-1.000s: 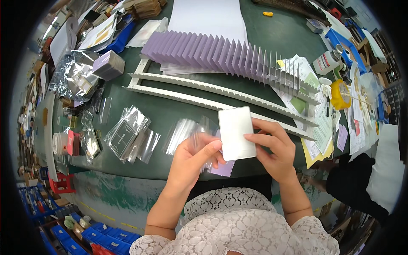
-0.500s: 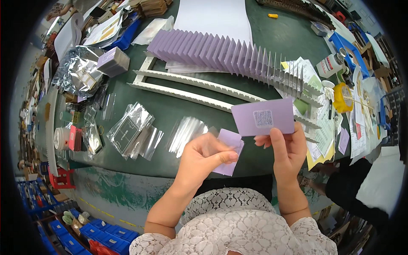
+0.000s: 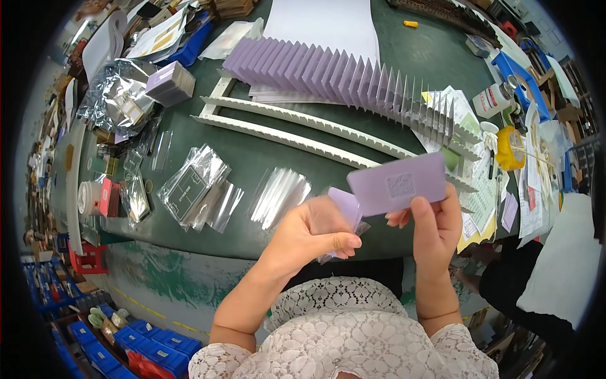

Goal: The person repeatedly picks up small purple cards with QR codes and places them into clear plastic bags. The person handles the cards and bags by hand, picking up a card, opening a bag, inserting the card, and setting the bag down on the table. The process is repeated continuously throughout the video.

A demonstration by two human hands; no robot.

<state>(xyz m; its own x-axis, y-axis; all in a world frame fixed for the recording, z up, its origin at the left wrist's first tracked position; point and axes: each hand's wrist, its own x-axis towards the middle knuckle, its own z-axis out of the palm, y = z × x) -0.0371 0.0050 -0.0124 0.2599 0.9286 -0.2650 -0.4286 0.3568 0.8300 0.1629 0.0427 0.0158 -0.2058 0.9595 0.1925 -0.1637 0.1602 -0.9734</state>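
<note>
A second ago we had a pale face between our two hands; now the purple card (image 3: 398,183) shows us its coded face, at two o'clock from our left hand (image 3: 312,230), gripped by our right hand (image 3: 439,226) alone, thumb in front. That, we judge, brings the printed side into view. Our left fingers curl together beside another lilac card (image 3: 344,205); whether they pinch anything, we cannot tell.

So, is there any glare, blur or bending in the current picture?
Head view: bright glare streaks the overlapping clear plastic sleeves; head view: the person's bare left hand looks partly blurred; head view: the long white notched rails look bowed, likely by the fisheye, and the corners are black.
</note>
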